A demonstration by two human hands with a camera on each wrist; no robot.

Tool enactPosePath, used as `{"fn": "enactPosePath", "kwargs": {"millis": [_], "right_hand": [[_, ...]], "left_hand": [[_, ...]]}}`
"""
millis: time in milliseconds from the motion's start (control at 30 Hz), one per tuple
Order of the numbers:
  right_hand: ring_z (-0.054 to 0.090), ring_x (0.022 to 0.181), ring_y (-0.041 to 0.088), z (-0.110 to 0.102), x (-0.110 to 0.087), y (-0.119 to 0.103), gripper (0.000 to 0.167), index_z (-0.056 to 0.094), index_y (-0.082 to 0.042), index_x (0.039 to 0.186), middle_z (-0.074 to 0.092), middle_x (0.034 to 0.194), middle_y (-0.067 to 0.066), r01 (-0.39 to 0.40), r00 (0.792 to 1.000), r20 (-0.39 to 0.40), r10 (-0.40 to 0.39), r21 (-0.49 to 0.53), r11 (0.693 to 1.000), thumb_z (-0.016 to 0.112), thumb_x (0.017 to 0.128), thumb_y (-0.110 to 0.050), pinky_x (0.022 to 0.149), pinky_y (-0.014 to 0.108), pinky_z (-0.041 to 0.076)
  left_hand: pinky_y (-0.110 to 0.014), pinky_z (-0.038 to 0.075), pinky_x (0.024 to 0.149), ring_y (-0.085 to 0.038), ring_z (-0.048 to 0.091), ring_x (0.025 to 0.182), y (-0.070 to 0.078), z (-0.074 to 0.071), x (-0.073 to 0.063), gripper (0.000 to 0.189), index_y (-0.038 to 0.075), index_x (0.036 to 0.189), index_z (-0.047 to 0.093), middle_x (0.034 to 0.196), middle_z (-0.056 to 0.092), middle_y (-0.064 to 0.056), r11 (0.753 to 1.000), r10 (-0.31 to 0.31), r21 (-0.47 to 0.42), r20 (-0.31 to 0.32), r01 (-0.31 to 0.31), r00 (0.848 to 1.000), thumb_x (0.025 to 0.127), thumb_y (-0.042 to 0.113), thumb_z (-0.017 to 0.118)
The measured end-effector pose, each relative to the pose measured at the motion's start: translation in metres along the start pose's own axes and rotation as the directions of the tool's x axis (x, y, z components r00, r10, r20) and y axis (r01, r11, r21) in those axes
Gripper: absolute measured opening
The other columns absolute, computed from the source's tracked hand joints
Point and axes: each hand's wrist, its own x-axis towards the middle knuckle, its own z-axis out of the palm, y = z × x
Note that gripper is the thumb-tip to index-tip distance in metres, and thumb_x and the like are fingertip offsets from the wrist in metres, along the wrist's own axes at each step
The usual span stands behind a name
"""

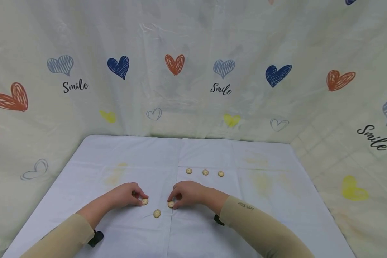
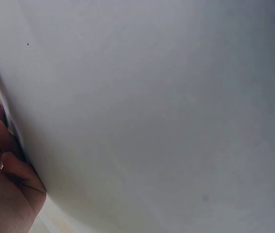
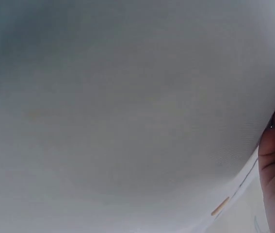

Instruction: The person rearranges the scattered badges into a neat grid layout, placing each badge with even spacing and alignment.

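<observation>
Here, discs on tablecloth, heart-print backdrop.

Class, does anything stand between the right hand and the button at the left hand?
Only the right button, which the right hand itself pinches. Past that, nothing visible: bare cloth runs to the left button at the left hand. The middle button lies off to the near side of that line.
</observation>
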Motion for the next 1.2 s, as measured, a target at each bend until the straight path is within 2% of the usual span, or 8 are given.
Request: {"fn": "enactPosePath", "kwargs": {"millis": [133, 333, 533, 700, 900, 1100, 1200], "right_hand": [[0.05, 0.074, -0.001, -0.003, -0.005, 0.001, 0.023, 0.077, -0.032, 0.108, 0.055, 0.079, -0.017, -0.02, 1.0, -0.009, 0.02, 0.041, 0.999, 0.08, 0.085, -0.033, 0.07, 0.017, 0.042], [0.052, 0.073, 0.001, -0.016, -0.018, 0.007, 0.024, 0.077, -0.031, 0.109, 0.057, 0.079, -0.016, -0.05, 0.996, -0.063, 0.058, 0.117, 0.992, 0.08, 0.085, -0.03, 0.07, 0.019, 0.044], [0.053, 0.076, 0.005, -0.029, -0.037, 0.026, 0.025, 0.076, -0.031, 0.111, 0.059, 0.08, -0.015, -0.121, 0.986, -0.093, 0.136, 0.155, 0.98, 0.079, 0.086, -0.031, 0.072, 0.024, 0.045], [0.054, 0.077, 0.007, -0.033, -0.064, 0.055, 0.023, 0.076, -0.033, 0.109, 0.059, 0.079, -0.014, -0.181, 0.971, -0.132, 0.202, 0.154, 0.971, 0.079, 0.085, -0.033, 0.071, 0.027, 0.046], [0.054, 0.075, 0.008, -0.04, -0.111, 0.087, 0.022, 0.076, -0.03, 0.108, 0.058, 0.08, -0.013, -0.257, 0.937, -0.193, 0.291, 0.183, 0.949, 0.079, 0.086, -0.032, 0.069, 0.028, 0.047], [0.052, 0.071, 0.01, -0.047, -0.148, 0.103, 0.024, 0.077, -0.022, 0.108, 0.057, 0.079, -0.009, -0.287, 0.904, -0.263, 0.338, 0.214, 0.934, 0.08, 0.084, -0.025, 0.063, 0.027, 0.045], [0.051, 0.071, 0.01, -0.049, -0.154, 0.106, 0.026, 0.076, -0.019, 0.11, 0.057, 0.08, -0.008, -0.275, 0.903, -0.274, 0.33, 0.22, 0.936, 0.08, 0.085, -0.024, 0.063, 0.027, 0.045]], "left_hand": [[-0.03, 0.044, 0.068, -0.017, 0.051, 0.079, 0.0, 0.0, 0.0, 0.02, 0.023, 0.098, 0.079, 0.082, 0.056, 0.002, 1.0, 0.006, 0.0, 0.002, -0.006, 1.0, 0.08, 0.016, 0.083], [-0.03, 0.043, 0.068, -0.017, 0.051, 0.079, -0.001, -0.001, 0.001, 0.02, 0.024, 0.098, 0.079, 0.083, 0.056, 0.002, 1.0, 0.003, -0.003, -0.001, -0.003, 1.0, 0.08, 0.015, 0.082], [-0.03, 0.043, 0.068, -0.017, 0.051, 0.08, -0.002, -0.001, 0.001, 0.021, 0.025, 0.098, 0.079, 0.083, 0.056, 0.002, 1.0, 0.004, -0.011, 0.002, -0.004, 1.0, 0.08, 0.015, 0.082], [-0.03, 0.043, 0.068, -0.017, 0.051, 0.08, -0.003, -0.001, 0.001, 0.021, 0.024, 0.098, 0.079, 0.083, 0.056, 0.002, 1.0, 0.01, -0.007, 0.005, -0.01, 1.0, 0.08, 0.015, 0.082], [-0.029, 0.043, 0.068, -0.016, 0.051, 0.079, -0.002, 0.0, 0.001, 0.021, 0.024, 0.099, 0.079, 0.083, 0.056, 0.002, 1.0, 0.017, 0.002, 0.004, -0.017, 1.0, 0.08, 0.015, 0.082], [-0.029, 0.043, 0.068, -0.016, 0.05, 0.078, -0.002, 0.0, -0.001, 0.021, 0.023, 0.1, 0.079, 0.083, 0.055, 0.002, 0.999, 0.036, 0.011, 0.009, -0.036, 0.999, 0.08, 0.016, 0.082], [-0.03, 0.042, 0.068, -0.016, 0.049, 0.079, -0.002, 0.0, -0.001, 0.02, 0.023, 0.099, 0.079, 0.083, 0.055, 0.002, 0.999, 0.038, 0.008, 0.008, -0.038, 0.999, 0.08, 0.016, 0.082]]}}
